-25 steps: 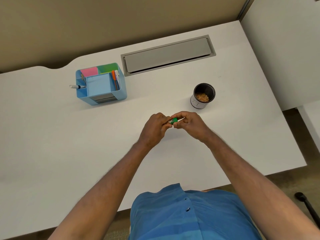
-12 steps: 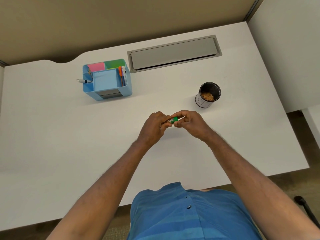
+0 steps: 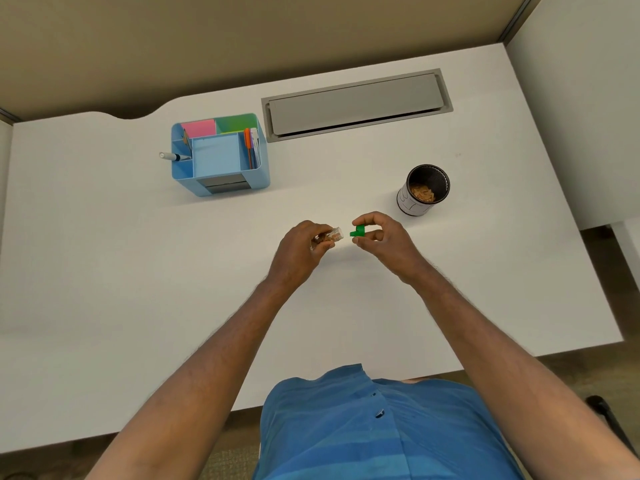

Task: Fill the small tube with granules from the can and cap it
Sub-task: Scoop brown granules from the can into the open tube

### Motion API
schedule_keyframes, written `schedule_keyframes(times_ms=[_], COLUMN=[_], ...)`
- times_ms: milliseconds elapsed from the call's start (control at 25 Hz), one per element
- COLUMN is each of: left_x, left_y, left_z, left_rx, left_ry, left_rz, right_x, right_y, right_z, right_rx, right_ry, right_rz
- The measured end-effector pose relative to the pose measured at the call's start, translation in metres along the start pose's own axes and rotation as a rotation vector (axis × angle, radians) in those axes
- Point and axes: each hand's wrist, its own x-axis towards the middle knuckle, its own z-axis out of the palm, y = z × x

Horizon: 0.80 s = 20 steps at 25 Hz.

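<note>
Head-worn wide view, steeply down onto white desk [image 3: 104, 271], hands mid-frame.

Over a white desk [image 3: 104, 271], the left hand [image 3: 299, 252] held a small clear tube [image 3: 330, 237] holding brown granules, lying sideways. The right hand [image 3: 379, 237] pinched a green cap [image 3: 357, 232], just apart from the tube's mouth. An open can [image 3: 422, 190] stood nearby, right of a blue organizer [image 3: 220, 155].

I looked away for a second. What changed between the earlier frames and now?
The hands drew apart: the right hand pulled the green cap off the tube, which the left hand holds, granules inside. The can and organizer stayed put.
</note>
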Motion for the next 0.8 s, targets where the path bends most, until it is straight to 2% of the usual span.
schedule_keyframes(times_ms=[120, 280, 440, 640, 720, 800], left_x=[-0.001, -0.001, 0.001, 0.004, 0.006, 0.01], left_y=[-0.005, -0.007, -0.01, -0.009, -0.003, 0.008], left_z=[0.001, 0.004, 0.005, 0.009, 0.011, 0.015], left_rx=[-0.024, -0.038, -0.046, -0.046, -0.087, -0.212], left_ry=[0.016, 0.012, -0.001, -0.016, -0.002, 0.031], left_rz=[-0.027, -0.044, -0.05, -0.053, -0.057, -0.088], right_x=[0.001, 0.001, 0.002, 0.001, -0.001, -0.004], right_y=[0.018, 0.047, 0.059, 0.055, 0.046, 0.031], right_z=[0.013, 0.03, 0.036, 0.031, 0.025, 0.018], right_rx=[-0.101, -0.39, -0.476, -0.429, -0.392, -0.25], right_ry=[0.054, 0.037, 0.066, 0.03, 0.102, 0.222], right_rz=[0.02, 0.006, -0.001, 0.014, 0.003, -0.033])
